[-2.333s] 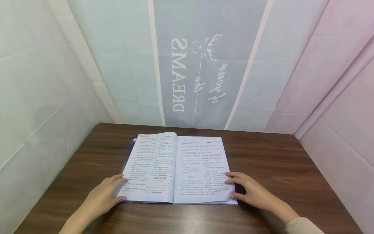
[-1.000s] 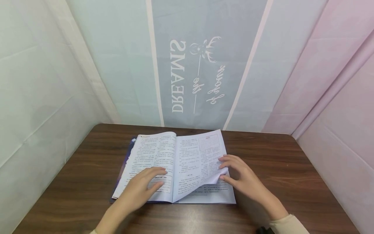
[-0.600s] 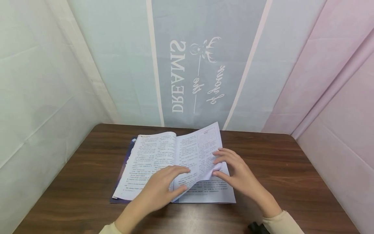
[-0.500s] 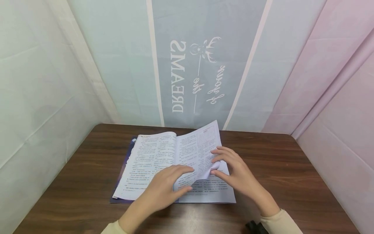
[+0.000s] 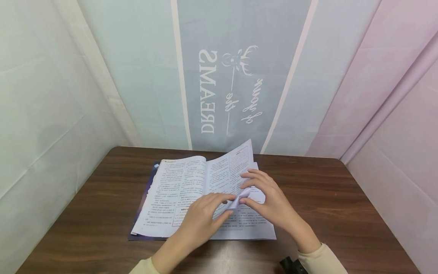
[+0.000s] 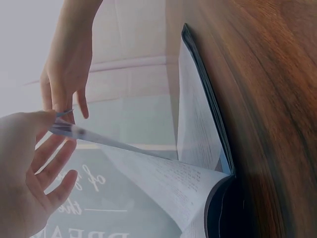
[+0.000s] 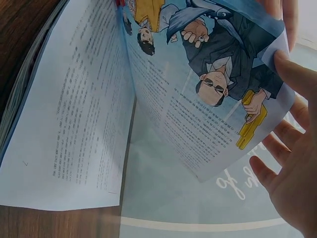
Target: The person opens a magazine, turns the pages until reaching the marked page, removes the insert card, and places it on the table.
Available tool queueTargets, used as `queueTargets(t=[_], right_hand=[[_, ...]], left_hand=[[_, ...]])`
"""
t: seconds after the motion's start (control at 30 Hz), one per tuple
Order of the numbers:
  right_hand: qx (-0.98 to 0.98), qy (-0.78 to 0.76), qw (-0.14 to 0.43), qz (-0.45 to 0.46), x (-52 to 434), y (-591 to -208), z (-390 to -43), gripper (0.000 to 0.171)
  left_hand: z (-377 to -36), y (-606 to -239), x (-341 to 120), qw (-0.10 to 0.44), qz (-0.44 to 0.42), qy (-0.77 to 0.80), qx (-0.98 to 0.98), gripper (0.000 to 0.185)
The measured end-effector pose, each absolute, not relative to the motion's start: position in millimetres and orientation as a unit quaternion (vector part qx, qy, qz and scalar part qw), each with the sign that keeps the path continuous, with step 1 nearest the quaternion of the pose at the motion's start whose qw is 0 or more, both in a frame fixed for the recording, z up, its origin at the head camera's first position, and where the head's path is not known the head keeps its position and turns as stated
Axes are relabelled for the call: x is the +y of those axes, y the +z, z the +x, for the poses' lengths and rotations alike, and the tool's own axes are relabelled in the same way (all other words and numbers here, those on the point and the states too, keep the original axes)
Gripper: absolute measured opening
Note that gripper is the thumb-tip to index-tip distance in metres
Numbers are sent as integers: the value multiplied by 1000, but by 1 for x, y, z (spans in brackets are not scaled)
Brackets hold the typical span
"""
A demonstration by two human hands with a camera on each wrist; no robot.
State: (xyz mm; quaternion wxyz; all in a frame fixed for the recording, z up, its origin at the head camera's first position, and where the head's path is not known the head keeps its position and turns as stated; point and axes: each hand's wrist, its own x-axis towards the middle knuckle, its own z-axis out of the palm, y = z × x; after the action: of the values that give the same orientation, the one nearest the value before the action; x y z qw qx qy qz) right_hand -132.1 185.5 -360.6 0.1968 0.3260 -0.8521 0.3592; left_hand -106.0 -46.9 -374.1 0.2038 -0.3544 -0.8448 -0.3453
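Observation:
An open magazine (image 5: 174, 186) lies on the table, with one page (image 5: 222, 171) raised from its right side and curling upward. My right hand (image 5: 272, 196) pinches the outer edge of that page between thumb and fingers. Around the page's lower corner, my left hand (image 5: 203, 215) has its thumb and fingers on either side, close to the right fingertips. The raised page's underside (image 6: 153, 178) shows in the left wrist view. In the right wrist view, a colour drawing (image 7: 213, 87) of figures is on the page's other face. Beneath lies another printed page (image 7: 69, 124).
The brown wooden table (image 5: 328, 205) extends on both sides of the magazine. Pale fabric backdrops (image 5: 154, 76) stand behind and at the sides. A small black object (image 5: 292, 265) is beside the right sleeve.
From beside the magazine, the left hand has crossed over to the lifted page's corner. The right hand has raised the page from flat and drawn it leftward, uncovering the page below.

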Motion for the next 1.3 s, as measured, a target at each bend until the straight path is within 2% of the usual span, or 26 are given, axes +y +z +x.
queueTargets(t=[0.17,0.5,1.03,1.3], right_hand=[[-853,363,194,321,185,-360,-130,37],[-825,403,205,338,185,-357,-127,45],[-835,371,222,339,202,-371,-121,47],[-852,356,206,323,214,-383,-119,45]], left_hand=[[-106,-374,-45,205,-344,-349,-847,34],[-108,-379,-47,225,-310,-337,-860,42],[-104,-386,-81,163,-201,-336,-906,74],[-103,-392,-107,140,-150,-324,-924,82]])
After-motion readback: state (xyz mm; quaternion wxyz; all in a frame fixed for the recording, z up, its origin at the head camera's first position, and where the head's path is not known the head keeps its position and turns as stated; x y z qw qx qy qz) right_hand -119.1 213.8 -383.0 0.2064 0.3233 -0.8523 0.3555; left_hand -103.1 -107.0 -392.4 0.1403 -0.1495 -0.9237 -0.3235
